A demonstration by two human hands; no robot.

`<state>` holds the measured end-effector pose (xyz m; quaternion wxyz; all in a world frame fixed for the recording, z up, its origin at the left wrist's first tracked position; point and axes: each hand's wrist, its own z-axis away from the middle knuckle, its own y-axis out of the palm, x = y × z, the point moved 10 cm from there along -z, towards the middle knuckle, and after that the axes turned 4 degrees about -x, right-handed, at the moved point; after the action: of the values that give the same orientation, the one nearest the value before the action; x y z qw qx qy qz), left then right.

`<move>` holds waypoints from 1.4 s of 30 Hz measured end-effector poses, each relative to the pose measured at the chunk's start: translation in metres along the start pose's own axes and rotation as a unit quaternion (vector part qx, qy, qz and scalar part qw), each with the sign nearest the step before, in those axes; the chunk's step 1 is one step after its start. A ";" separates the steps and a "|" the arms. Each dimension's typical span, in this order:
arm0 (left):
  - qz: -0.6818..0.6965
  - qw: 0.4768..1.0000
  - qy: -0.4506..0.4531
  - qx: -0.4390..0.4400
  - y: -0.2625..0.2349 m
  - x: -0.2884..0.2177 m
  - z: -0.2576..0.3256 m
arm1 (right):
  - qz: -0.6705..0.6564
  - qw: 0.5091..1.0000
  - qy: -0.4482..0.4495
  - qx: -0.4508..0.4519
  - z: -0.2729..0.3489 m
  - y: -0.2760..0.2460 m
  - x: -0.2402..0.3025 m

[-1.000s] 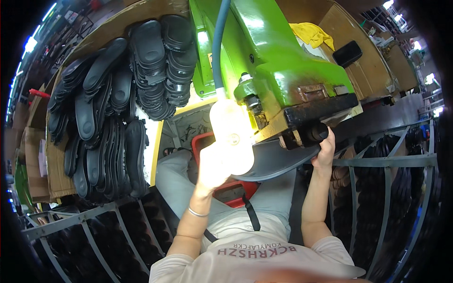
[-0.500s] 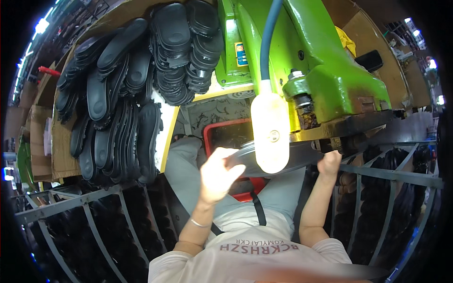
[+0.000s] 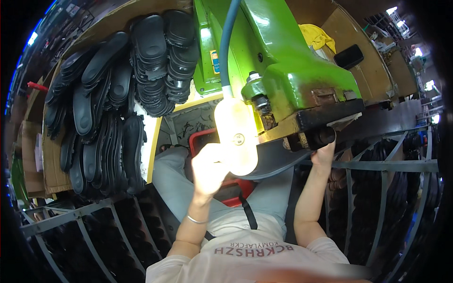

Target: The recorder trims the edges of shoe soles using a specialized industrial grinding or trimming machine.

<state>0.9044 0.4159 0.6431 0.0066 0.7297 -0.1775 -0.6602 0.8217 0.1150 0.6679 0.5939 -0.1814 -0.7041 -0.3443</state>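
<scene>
My left hand [image 3: 205, 170] is raised above my lap beside the glowing lamp [image 3: 236, 137]. Its fingers are bent and run behind the lamp, where glare and the lamp itself hide their tips. Under the head of the green machine [image 3: 302, 70], my right hand [image 3: 323, 153] is closed, close against a dark roller-like part [image 3: 323, 137]. Whatever it grips cannot be made out. A dark, smooth, curved piece [image 3: 278, 160] spans the space between my hands below the machine head; whether either hand touches it is unclear.
Stacks of black shoe soles [image 3: 151, 47] fill a cardboard box [image 3: 55, 155] on the left. A red container [image 3: 193, 141] sits between my knees. Metal racks [image 3: 387, 166] flank me on both sides. Yellow cloth [image 3: 317, 37] lies behind the machine.
The view has swung, so machine and soles sit further left in it. My left hand has come closer to the lamp, its thumb no longer spread. The right hand has moved nearer the roller-like part.
</scene>
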 end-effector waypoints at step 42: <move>-0.384 0.916 0.073 0.090 -0.050 -0.045 -0.011 | -0.044 0.988 0.028 0.146 0.074 0.091 -0.049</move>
<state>0.9246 0.4725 0.6752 -0.3006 0.7856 0.0587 -0.5376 0.8404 0.2381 0.6410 0.6179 -0.0516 -0.7373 -0.2684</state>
